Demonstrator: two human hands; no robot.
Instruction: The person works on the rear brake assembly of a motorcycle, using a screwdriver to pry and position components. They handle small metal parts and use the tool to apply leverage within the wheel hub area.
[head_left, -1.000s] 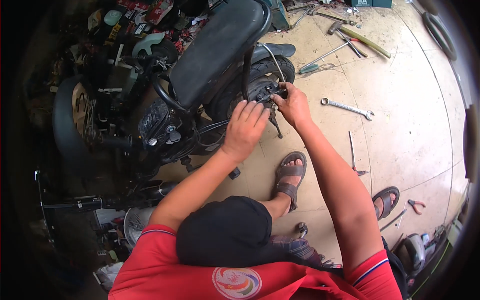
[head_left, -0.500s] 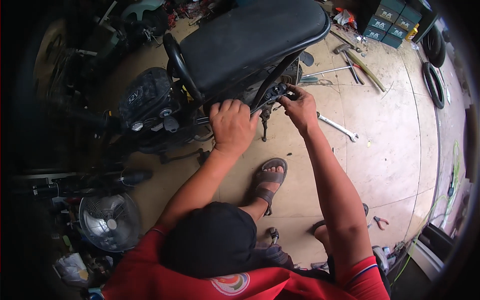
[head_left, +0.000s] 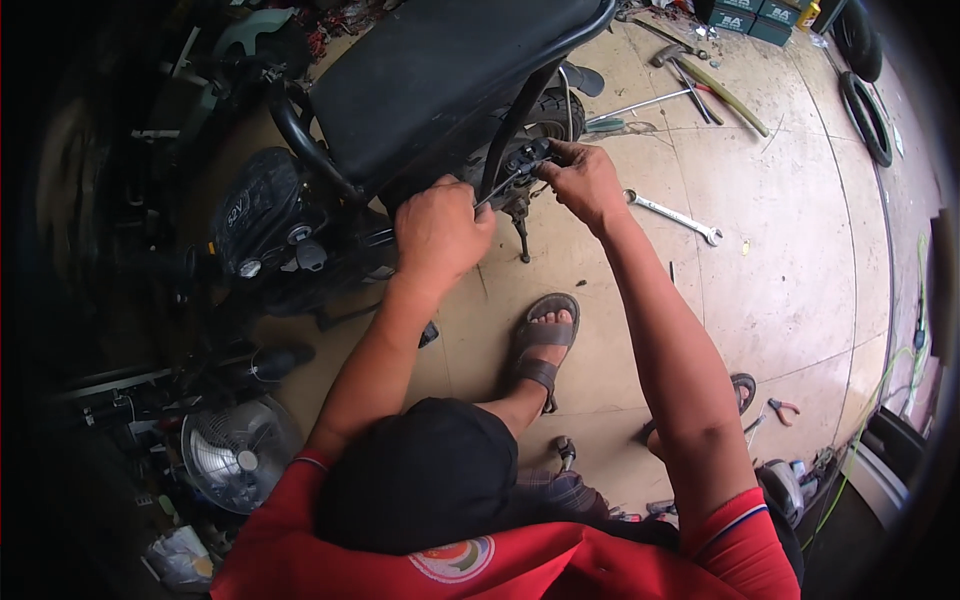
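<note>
A two-wheeler with a long black seat (head_left: 410,80) stands in front of me. My right hand (head_left: 585,185) pinches a small black mechanical part (head_left: 526,158) beside the rear frame tube, near the rear wheel (head_left: 552,115). My left hand (head_left: 445,228) is closed just below the seat's edge, its back toward me. From its thumb a thin rod-like piece (head_left: 497,190) runs to the black part; I cannot tell whether it is a cable or a tool shaft. The left fingertips are hidden. The kickstand (head_left: 521,235) hangs just below the black part.
On the tiled floor at right lie a combination wrench (head_left: 675,218), a hammer (head_left: 715,85) and pliers (head_left: 783,411). Tires (head_left: 865,118) lean along the right side. A fan (head_left: 242,455) is at lower left. Battery boxes (head_left: 770,20) are stacked at far right.
The whole view has shifted, so the vehicle now sits further left and higher. Both hands keep their holds near the black part, with little movement relative to it.
</note>
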